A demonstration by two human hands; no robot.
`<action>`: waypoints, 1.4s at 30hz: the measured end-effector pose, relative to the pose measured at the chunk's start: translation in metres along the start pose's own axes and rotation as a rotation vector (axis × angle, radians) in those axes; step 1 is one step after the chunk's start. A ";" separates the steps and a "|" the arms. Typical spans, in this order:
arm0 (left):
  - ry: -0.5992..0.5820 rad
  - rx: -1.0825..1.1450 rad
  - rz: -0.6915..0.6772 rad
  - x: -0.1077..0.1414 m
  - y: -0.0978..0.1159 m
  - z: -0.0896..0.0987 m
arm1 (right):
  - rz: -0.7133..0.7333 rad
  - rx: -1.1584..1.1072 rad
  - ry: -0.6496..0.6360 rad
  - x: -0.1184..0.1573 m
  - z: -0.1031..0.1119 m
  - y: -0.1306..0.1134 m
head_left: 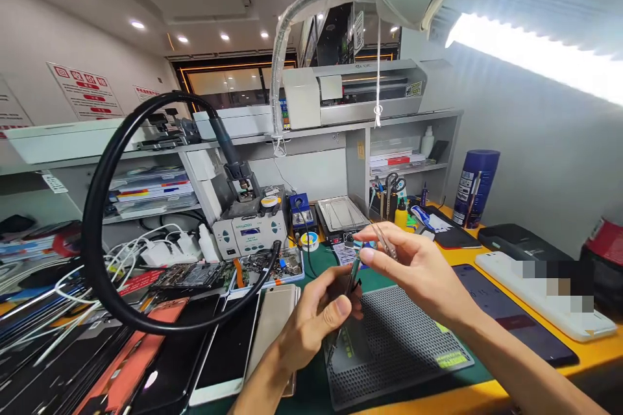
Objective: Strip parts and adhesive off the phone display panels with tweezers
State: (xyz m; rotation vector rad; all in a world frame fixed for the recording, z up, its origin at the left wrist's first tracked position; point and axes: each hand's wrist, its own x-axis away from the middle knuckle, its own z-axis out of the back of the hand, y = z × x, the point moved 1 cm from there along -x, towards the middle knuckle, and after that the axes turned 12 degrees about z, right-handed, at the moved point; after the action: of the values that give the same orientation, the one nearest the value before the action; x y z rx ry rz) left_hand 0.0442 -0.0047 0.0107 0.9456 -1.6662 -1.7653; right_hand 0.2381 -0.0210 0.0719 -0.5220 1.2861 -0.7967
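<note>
My left hand [316,318] is closed around a thin, dark device [351,277] and holds it tilted on edge above the mat. Its thumb lies along the near side. At the device's top edge, my right hand [413,266] has its thumb and index finger close together, and metal tweezers [384,241] rest in that hand. What lies between those fingertips is too small to tell. Below both hands lies a grey textured mat [394,337] on a green surface.
A black hose [90,207] loops over several phones [226,343] at the left. The rework station [250,233] stands behind. At the right lie a dark phone [516,318] and a white case [506,272]. A lamp [530,45] hangs overhead.
</note>
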 end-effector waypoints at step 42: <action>0.795 -0.728 -0.768 -0.002 -0.014 0.007 | -0.249 -0.190 -0.138 0.042 -0.004 -0.020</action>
State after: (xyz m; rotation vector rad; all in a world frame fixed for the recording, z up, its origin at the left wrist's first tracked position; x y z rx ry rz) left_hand 0.0414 0.0024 -0.0033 1.7001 -0.1127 -1.8096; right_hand 0.2327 -0.0656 0.0583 -0.8884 1.1883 -0.8320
